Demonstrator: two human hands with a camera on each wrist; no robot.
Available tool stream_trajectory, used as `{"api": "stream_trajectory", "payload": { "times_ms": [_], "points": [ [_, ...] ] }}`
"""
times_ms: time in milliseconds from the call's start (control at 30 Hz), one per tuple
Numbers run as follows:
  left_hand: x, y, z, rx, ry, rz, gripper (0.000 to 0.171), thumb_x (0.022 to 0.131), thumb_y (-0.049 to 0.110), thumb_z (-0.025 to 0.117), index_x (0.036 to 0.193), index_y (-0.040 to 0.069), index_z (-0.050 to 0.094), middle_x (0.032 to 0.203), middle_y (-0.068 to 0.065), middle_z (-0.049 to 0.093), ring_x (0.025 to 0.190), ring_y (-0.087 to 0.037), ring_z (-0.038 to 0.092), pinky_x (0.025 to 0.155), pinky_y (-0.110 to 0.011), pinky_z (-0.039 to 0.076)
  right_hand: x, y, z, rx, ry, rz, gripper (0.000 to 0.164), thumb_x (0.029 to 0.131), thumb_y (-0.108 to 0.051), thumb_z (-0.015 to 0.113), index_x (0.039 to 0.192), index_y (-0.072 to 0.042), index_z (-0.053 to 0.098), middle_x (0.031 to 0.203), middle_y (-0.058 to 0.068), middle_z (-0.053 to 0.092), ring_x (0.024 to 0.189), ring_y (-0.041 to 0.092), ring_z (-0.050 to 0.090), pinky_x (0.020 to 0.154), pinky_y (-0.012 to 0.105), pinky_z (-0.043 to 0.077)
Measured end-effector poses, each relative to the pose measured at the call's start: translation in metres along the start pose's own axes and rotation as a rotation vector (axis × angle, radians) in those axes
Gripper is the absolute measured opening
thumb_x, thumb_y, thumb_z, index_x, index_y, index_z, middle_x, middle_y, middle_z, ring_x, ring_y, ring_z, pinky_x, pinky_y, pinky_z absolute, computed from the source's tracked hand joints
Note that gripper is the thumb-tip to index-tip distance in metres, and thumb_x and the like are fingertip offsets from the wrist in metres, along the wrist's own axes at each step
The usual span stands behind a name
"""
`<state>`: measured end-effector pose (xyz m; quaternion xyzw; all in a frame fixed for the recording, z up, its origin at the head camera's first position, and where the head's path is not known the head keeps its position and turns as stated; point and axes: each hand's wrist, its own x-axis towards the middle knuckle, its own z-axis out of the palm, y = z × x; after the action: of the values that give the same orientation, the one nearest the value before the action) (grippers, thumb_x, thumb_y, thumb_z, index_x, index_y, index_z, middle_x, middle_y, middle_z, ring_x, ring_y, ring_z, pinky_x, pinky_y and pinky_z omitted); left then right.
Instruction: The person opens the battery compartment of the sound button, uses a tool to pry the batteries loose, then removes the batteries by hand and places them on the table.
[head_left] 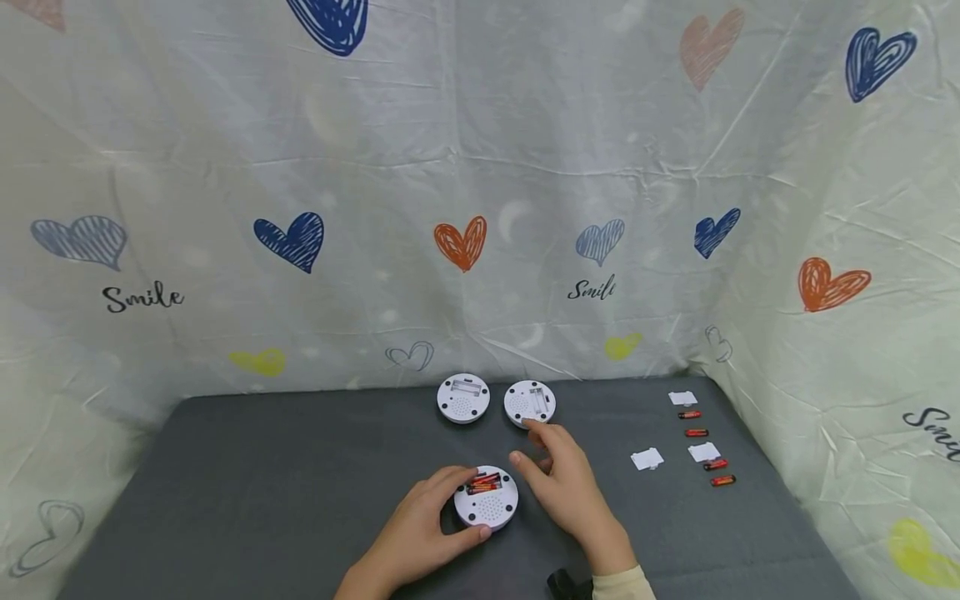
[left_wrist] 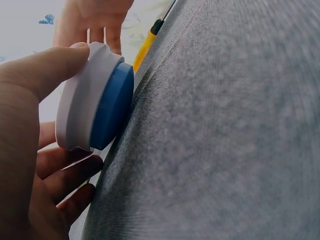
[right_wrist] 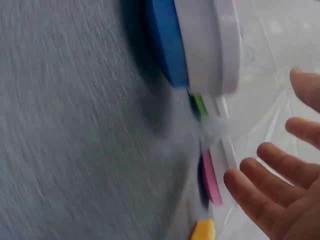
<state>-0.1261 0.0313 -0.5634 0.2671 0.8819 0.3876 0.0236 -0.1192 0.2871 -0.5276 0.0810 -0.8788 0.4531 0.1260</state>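
Observation:
My left hand grips the rim of a round white-and-blue button device, thumb at the near side and fingers at the far side. It lies upside down, blue part toward the cloth. Red-and-black batteries show in its uncovered compartment. To its right, my right hand is held with fingers spread and holds nothing; its index fingertip overlaps the edge of a second upturned device in the head view. In the right wrist view the gripped device stands apart from the right fingers.
Another upturned device with a bare battery slot sits at the back. Toward the right are white battery covers and several loose batteries. A yellow-handled screwdriver lies beyond in the left wrist view. A patterned curtain hangs behind the table.

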Motion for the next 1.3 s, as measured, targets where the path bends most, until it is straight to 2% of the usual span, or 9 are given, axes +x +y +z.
{"api": "stream_trajectory", "payload": {
  "times_ms": [67,167,333,467,767,900,1100,1300],
  "points": [
    [0.000,0.000,0.000,-0.005,-0.002,0.003,0.077,0.088,0.068,0.083,0.149,0.023,0.066,0.148,0.005,0.064,0.131,-0.027,0.062,0.107,-0.060,0.051,-0.001,-0.004,0.004,0.024,-0.036,-0.025,0.056,0.104,-0.032,0.079,0.154,-0.012,0.062,0.145,0.009,0.065,0.129,0.031,0.064,0.095,0.048,0.061],
    [-0.001,0.000,0.000,-0.005,0.006,0.020,0.078,0.088,0.068,0.083,0.148,0.022,0.067,0.148,0.006,0.064,0.131,-0.026,0.062,0.106,-0.060,0.051,-0.002,-0.008,0.010,0.034,-0.075,-0.060,0.058,0.104,-0.034,0.079,0.155,-0.016,0.061,0.153,0.003,0.061,0.136,0.029,0.062,0.100,0.050,0.059],
    [-0.002,0.000,0.000,0.004,0.030,0.055,0.077,0.087,0.066,0.085,0.148,0.022,0.067,0.146,0.009,0.065,0.130,-0.023,0.063,0.106,-0.058,0.052,-0.006,-0.017,0.020,-0.014,-0.104,-0.095,0.054,0.104,-0.038,0.078,0.151,-0.016,0.064,0.149,0.000,0.061,0.136,0.023,0.061,0.108,0.051,0.055],
    [-0.002,0.002,0.002,0.002,0.047,0.074,0.078,0.087,0.066,0.086,0.147,0.021,0.068,0.146,0.010,0.064,0.131,-0.019,0.062,0.107,-0.057,0.052,-0.008,-0.021,0.029,-0.087,-0.101,-0.077,0.054,0.103,-0.045,0.077,0.147,-0.015,0.067,0.144,-0.002,0.064,0.134,0.018,0.062,0.111,0.051,0.053],
    [-0.001,0.007,0.005,0.009,0.086,0.092,0.080,0.085,0.069,0.087,0.144,0.019,0.069,0.139,0.012,0.066,0.125,-0.012,0.063,0.104,-0.054,0.053,-0.012,-0.025,0.046,-0.249,-0.024,-0.037,0.052,0.099,-0.052,0.080,0.135,-0.015,0.075,0.129,-0.003,0.071,0.115,0.017,0.071,0.095,0.046,0.059],
    [-0.002,0.009,0.005,0.019,0.081,0.076,0.084,0.084,0.071,0.086,0.145,0.017,0.068,0.137,0.010,0.066,0.122,-0.015,0.064,0.103,-0.053,0.055,-0.012,-0.025,0.048,-0.277,-0.017,-0.012,0.052,0.096,-0.051,0.083,0.133,-0.016,0.076,0.127,-0.003,0.071,0.111,0.017,0.071,0.092,0.045,0.060],
    [-0.003,0.010,0.006,0.040,0.095,0.095,0.086,0.083,0.069,0.088,0.146,0.014,0.067,0.132,0.011,0.065,0.116,-0.016,0.064,0.099,-0.050,0.056,-0.012,-0.026,0.049,-0.317,-0.008,-0.020,0.049,0.092,-0.047,0.088,0.127,-0.015,0.077,0.121,-0.001,0.072,0.104,0.017,0.072,0.085,0.044,0.059],
    [-0.002,0.009,0.007,0.039,0.095,0.094,0.089,0.083,0.071,0.087,0.147,0.012,0.067,0.130,0.010,0.065,0.115,-0.015,0.064,0.098,-0.050,0.056,-0.014,-0.027,0.049,-0.379,-0.025,-0.036,0.053,0.089,-0.054,0.088,0.124,-0.017,0.077,0.118,-0.001,0.072,0.099,0.018,0.072,0.078,0.043,0.059]
  ]
}}
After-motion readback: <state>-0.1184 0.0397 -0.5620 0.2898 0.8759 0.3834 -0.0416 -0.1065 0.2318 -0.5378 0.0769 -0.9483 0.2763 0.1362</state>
